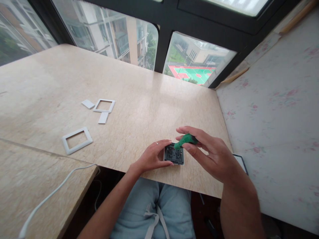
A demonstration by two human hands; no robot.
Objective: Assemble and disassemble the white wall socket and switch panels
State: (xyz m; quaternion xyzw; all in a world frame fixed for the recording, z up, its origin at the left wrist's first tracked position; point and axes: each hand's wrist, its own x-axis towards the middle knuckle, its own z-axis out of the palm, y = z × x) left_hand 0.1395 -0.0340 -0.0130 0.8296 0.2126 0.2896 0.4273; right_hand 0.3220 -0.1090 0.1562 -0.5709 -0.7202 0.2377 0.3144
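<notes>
Left hand [156,154] grips switch module [175,160], tabletop [139,109] 5 o'clock; right hand [211,151] grips green screwdriver [185,140] above it. We see frames [79,146], rocker plates [103,118] off, toward 10 o'clock, not fitted; screw progress, we can't tell.

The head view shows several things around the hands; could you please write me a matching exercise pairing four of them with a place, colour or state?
Things:
1. Left hand
2. Right hand
3. Cable
4. Sports court

Descriptions:
A. Holding the green tool
B. Green and red
C. Gripping the dark module
D. White, at lower left

Pairs: 1-C, 2-A, 3-D, 4-B
</notes>
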